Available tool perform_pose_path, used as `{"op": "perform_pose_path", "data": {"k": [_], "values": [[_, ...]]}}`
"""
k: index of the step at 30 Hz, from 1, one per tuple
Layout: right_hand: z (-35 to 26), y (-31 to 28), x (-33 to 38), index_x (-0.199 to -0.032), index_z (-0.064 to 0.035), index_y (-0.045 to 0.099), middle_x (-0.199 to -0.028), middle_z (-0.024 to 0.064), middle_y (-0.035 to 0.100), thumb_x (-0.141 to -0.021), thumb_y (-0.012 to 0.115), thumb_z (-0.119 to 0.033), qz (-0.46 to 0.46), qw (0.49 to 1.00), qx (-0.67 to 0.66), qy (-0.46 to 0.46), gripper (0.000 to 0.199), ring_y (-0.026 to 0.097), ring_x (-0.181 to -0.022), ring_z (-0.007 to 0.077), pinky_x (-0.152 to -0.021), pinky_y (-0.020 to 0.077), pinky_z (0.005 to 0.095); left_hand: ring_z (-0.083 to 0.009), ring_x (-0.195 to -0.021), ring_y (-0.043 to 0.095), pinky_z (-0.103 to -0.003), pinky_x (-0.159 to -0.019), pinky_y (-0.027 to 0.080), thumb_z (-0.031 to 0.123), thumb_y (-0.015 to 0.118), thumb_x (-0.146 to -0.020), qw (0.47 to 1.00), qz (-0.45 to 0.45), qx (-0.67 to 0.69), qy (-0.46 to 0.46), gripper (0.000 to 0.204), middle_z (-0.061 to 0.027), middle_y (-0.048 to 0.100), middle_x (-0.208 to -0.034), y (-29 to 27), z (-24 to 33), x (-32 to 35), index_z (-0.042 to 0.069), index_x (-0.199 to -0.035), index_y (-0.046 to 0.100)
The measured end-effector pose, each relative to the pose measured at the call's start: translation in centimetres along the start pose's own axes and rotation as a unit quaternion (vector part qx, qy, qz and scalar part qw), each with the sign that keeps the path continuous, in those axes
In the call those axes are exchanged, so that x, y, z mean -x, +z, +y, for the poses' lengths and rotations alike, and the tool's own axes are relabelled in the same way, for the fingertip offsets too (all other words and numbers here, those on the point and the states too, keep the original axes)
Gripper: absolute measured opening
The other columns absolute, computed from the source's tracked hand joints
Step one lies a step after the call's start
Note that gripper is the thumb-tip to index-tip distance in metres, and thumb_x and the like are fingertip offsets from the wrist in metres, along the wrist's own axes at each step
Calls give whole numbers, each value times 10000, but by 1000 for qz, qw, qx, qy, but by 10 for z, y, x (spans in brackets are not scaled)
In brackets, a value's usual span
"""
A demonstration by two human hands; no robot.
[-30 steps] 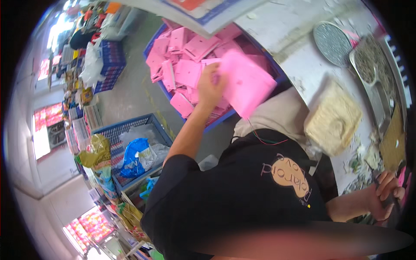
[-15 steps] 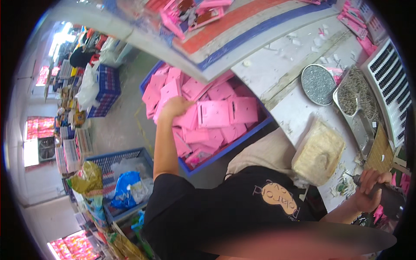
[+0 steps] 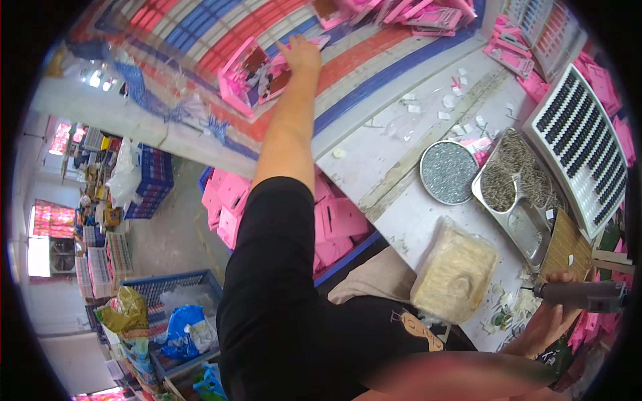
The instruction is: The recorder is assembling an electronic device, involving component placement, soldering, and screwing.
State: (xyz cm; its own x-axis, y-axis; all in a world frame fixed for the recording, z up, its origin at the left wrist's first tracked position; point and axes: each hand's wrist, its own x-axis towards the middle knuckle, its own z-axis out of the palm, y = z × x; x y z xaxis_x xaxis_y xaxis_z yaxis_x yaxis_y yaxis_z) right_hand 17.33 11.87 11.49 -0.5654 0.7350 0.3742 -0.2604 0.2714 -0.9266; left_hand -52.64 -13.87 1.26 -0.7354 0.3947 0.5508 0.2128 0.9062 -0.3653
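Observation:
My left hand [image 3: 302, 56] reaches far forward over a red, white and blue striped sheet. Its fingers look apart, at the edge of an open pink plastic case [image 3: 244, 77] with dark brown and grey parts inside; whether they grip it is hard to see. At the lower right, my right hand [image 3: 552, 324] is wrapped round a dark electric screwdriver [image 3: 582, 296], whose bit points left. Below my left arm, a blue crate [image 3: 348, 259] holds many flat pink plastic cases [image 3: 231, 197], partly hidden by my sleeve.
On the white table stand a round tray of small silvery pieces [image 3: 449, 172], a metal tray of screws [image 3: 511, 170] and a white rack with black rows [image 3: 582, 147]. A wrapped yellowish block [image 3: 455, 271] lies nearer me. Another blue crate [image 3: 170, 289] with bags stands at left.
My left hand has left the pink cases in the crate and moved up to the pink case on the striped sheet. My right hand still holds the screwdriver. The view has shifted.

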Motion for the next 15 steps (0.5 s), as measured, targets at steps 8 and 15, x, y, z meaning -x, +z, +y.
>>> {"op": "perform_pose_path", "data": {"k": [8, 15], "values": [[-7, 16, 13, -1503, 101, 317, -1419, 262, 485, -933, 628, -201, 170, 918, 252, -256, 716, 514, -1280, 370, -1130, 378, 523, -400, -903, 730, -515, -754, 580, 245, 603, -935, 938, 87, 287, -172, 247, -182, 752, -956, -120, -68, -61, 66, -987, 765], [15, 49, 27, -1112, 50, 701, -895, 61, 687, -1010, 609, -110, -198, 967, 17, 158, 210, 652, -798, 120, -734, 503, 241, -273, -1016, 690, -465, -873, 618, 69, 599, -1014, 366, -83, 909, -185, 223, -128, 677, -1118, -268, 38, 81, -33, -1211, 612]]}}
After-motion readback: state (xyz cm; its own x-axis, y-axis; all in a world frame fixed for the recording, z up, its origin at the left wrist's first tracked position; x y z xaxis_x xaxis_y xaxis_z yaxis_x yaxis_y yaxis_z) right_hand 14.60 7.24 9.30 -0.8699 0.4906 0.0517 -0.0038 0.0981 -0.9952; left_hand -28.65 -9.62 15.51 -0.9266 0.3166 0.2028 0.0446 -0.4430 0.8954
